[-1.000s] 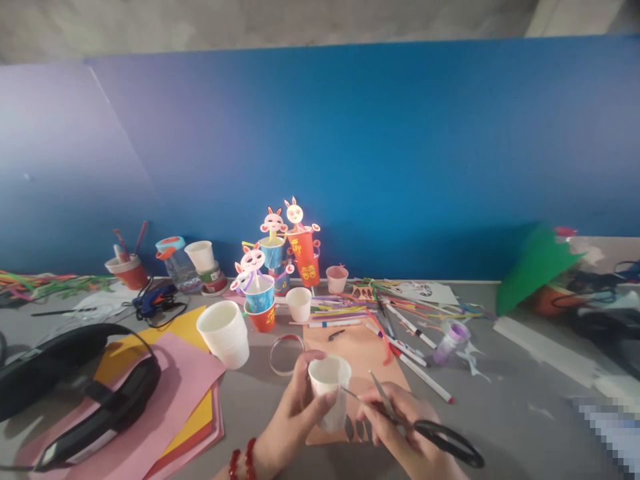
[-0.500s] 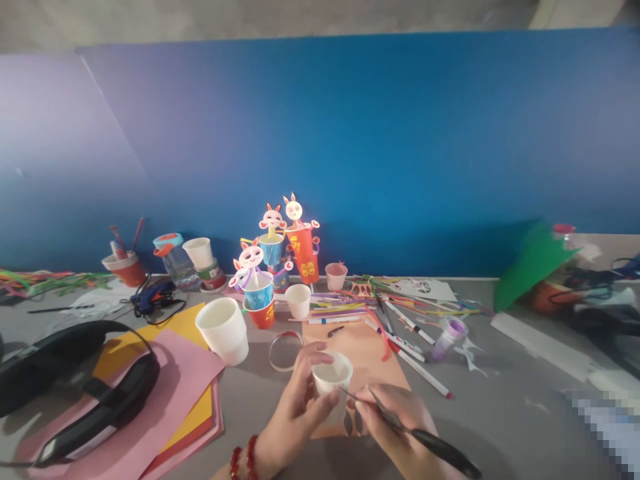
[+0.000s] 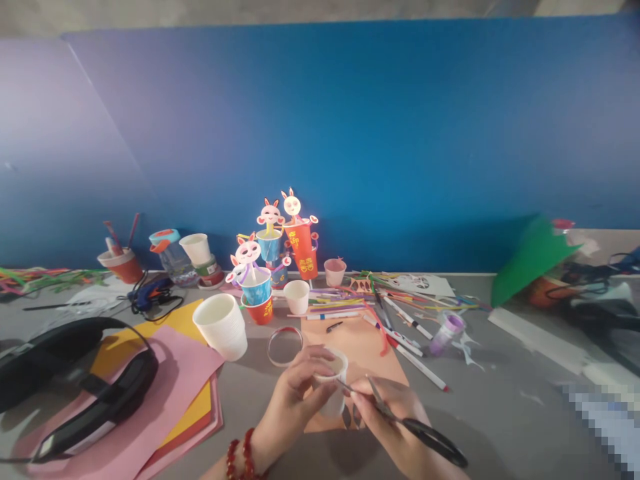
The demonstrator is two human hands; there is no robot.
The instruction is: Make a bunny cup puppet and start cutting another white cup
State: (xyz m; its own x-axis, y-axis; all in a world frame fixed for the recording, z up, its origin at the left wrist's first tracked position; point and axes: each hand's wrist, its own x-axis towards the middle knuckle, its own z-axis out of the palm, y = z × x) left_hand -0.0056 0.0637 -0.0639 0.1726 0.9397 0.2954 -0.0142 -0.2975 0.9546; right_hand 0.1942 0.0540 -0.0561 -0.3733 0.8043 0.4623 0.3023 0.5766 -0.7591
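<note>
White paper cup [image 3: 331, 383], gripped in the left hand [image 3: 295, 393] above the orange sheet [image 3: 360, 353] on the counter [image 3: 500, 413], looks uncut as yet, the right hand [image 3: 387, 413] pinching black-handled scissors [image 3: 410, 427], blade tips at its rim.

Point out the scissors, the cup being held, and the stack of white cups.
scissors [image 3: 431, 437]: head view, on the black handle.
held cup [image 3: 334, 404]: head view, on its white side wall.
stack of white cups [image 3: 226, 330]: head view, on the outer wall.

White paper cup [image 3: 331, 385]; black-handled scissors [image 3: 430, 437]; orange paper sheet [image 3: 360, 347]; red bead bracelet [image 3: 239, 459] (left wrist); blue backdrop [image 3: 380, 133]; grey table [image 3: 500, 413].
</note>
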